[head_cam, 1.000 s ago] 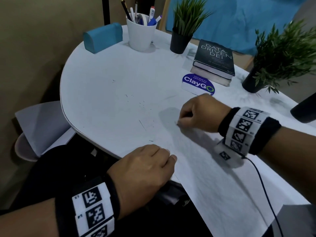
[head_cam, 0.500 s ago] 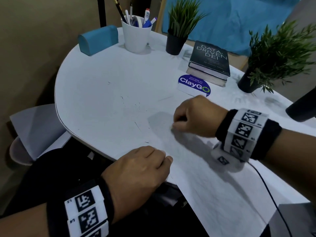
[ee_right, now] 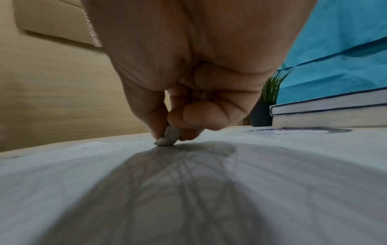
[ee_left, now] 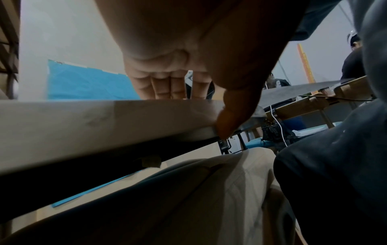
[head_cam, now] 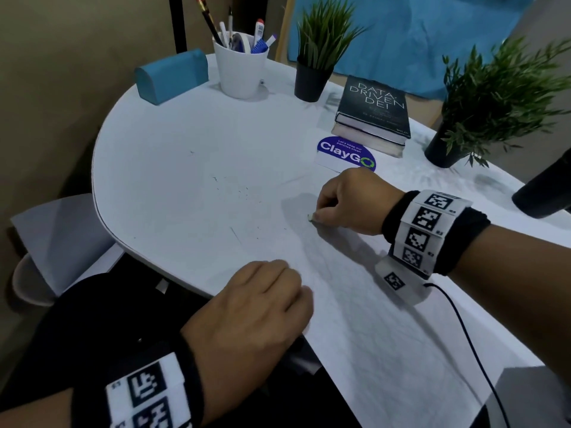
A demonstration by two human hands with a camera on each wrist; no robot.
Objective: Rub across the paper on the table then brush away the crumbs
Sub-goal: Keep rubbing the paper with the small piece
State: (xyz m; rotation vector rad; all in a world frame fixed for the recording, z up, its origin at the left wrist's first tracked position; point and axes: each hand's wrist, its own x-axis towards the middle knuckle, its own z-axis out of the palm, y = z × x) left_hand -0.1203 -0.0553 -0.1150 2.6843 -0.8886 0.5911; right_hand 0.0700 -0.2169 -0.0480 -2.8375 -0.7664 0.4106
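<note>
The right hand [ee_right: 188, 92] pinches a small eraser [ee_right: 168, 136] upright, tip on the paper [head_cam: 355, 319] for rubbing; the left hand [head_cam: 256, 307], fingers flat, pins the paper's near corner to the worktop [head_cam: 173, 168] edge.

The book [head_cam: 375, 111] reads "DATA DRIVEN DEI"; the sticker [head_cam: 346, 151] reads "ClayGO".

R hand [head_cam: 346, 202] w/ eraser [ee_right: 168, 136] slid slightly toward the near edge of the paper [head_cam: 370, 319].
</note>
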